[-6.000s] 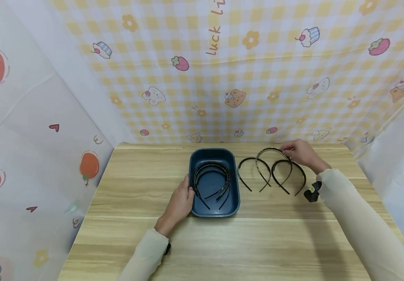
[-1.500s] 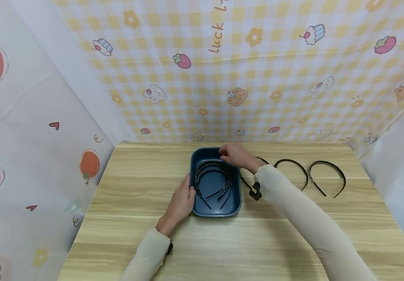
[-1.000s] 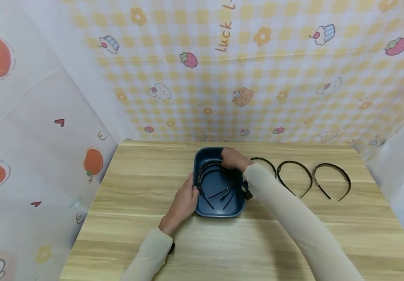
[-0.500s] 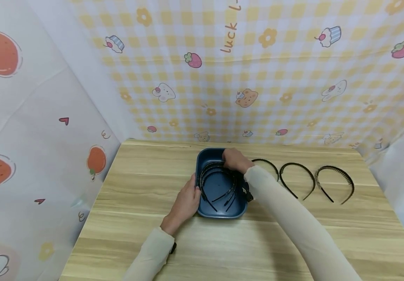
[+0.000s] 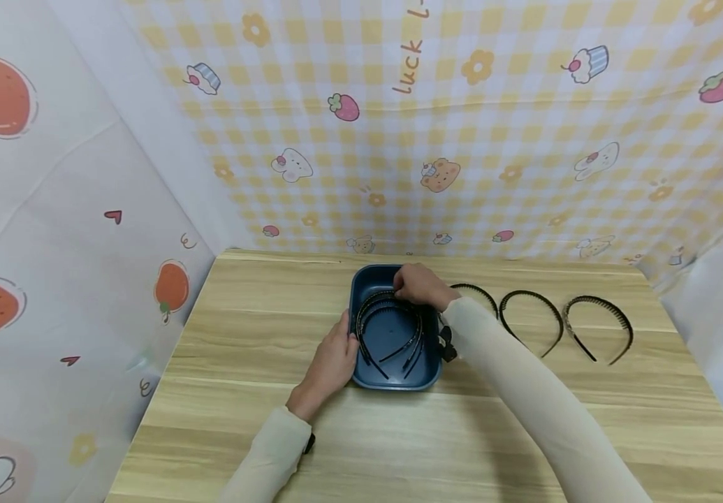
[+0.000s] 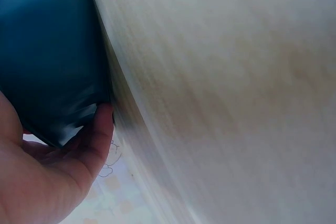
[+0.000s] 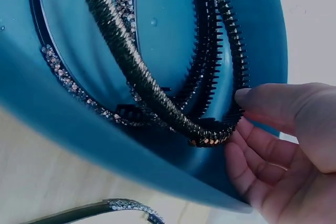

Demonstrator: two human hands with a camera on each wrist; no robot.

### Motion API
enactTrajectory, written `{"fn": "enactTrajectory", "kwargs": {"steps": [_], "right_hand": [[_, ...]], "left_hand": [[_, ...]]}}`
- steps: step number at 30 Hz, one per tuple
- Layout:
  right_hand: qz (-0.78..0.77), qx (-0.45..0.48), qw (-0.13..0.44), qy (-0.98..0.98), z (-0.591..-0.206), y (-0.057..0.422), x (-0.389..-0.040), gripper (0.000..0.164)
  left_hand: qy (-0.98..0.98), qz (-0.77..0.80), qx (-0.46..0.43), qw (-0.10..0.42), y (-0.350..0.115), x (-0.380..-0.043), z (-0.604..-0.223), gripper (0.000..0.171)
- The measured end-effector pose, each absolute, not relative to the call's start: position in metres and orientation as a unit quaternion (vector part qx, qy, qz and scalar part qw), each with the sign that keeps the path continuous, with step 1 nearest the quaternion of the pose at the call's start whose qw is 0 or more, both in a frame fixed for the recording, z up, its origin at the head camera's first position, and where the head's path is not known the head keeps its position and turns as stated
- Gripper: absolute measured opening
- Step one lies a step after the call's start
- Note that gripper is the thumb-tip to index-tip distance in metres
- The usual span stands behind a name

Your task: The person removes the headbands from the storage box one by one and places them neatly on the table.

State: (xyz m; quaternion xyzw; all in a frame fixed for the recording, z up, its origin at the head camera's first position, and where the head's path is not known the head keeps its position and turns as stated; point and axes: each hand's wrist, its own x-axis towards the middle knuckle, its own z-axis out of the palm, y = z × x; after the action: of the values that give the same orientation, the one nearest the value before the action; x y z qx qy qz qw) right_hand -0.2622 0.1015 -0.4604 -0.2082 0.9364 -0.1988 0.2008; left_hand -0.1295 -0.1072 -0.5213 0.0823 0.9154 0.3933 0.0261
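Note:
A dark blue plastic box (image 5: 397,388) stands on the wooden table with several dark toothed headbands (image 5: 360,335) inside. My left hand (image 5: 332,355) grips its left side; in the left wrist view, fingers curl round the edge of the blue wall (image 6: 50,51). At the box's back right, my right hand (image 5: 420,285) reaches inside. In the right wrist view, thumb and fingers pinch a headband (image 7: 134,59) with a glittery dark band, above others with sparkling stones (image 7: 68,82). From the head view, the right hand hides part of the pinched headband.
To the right of the box, three headbands lie in a row: one (image 5: 469,286) partly behind the right sleeve, a middle one (image 5: 527,293) and a far right one (image 5: 623,320). A patterned cloth (image 5: 480,140) hangs behind the table.
Since six seconds ago, my right hand has left a headband at the row's right end and moved left into the box, where it has taken hold of another. My left hand stays on the box.

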Motion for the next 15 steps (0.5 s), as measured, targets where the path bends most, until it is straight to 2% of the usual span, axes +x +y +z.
{"fn": "enactTrajectory", "kwargs": {"steps": [6,12,15], "right_hand": [[-0.214,-0.222,0.194,0.931,-0.453,0.104,-0.260,0.014],[-0.244,-0.223,0.176,0.927,-0.450,0.107,-0.260,0.026],[-0.253,-0.227,0.170,0.925,-0.449,0.110,-0.260,0.021]], "left_hand": [[0.914,0.394,0.090,0.018,-0.107,-0.130,-0.521,0.055],[0.913,0.398,0.088,0.017,-0.107,-0.130,-0.522,0.055],[0.914,0.396,0.089,0.016,-0.107,-0.129,-0.522,0.055]]}}
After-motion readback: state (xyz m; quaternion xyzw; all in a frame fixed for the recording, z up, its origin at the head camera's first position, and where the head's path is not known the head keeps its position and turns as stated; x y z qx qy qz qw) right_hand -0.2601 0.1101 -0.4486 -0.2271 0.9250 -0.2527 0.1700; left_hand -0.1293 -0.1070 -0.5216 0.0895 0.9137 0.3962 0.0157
